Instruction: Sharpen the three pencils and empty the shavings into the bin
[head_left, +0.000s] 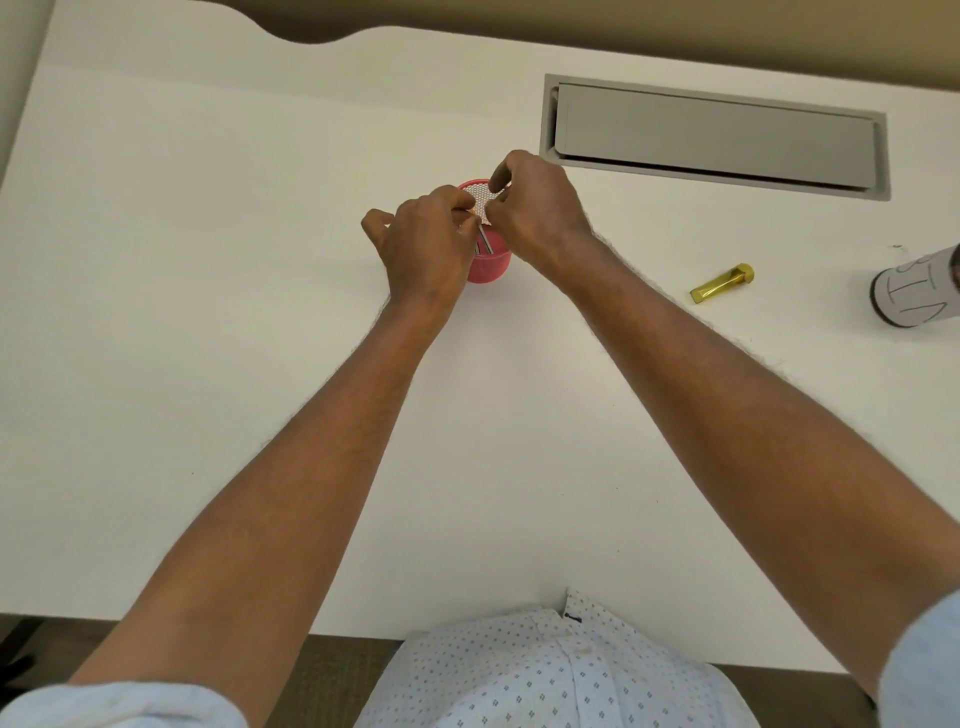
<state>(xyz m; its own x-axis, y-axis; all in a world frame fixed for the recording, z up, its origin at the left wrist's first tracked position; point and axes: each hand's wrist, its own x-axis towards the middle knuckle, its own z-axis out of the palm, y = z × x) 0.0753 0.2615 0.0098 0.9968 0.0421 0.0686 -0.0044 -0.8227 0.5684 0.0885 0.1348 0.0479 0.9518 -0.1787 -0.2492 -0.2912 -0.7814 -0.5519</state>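
Observation:
A pink mesh cup (491, 267) stands on the white desk (208, 260) with grey pencils (484, 245) leaning inside it. Both of my hands hover over its mouth. My left hand (426, 244) has its fingertips pinched together on the tops of the pencils. My right hand (537, 208) curls over the cup's far rim, its thumb and forefinger close to the same pencils; whether it grips one is hidden. A gold-yellow sharpener (722, 283) lies on the desk to the right, apart from both hands.
A white cylindrical container (914, 291) lies at the right edge of the desk. A grey cable hatch (717, 135) is set into the desk behind the cup. The desk's near edge runs just in front of my body.

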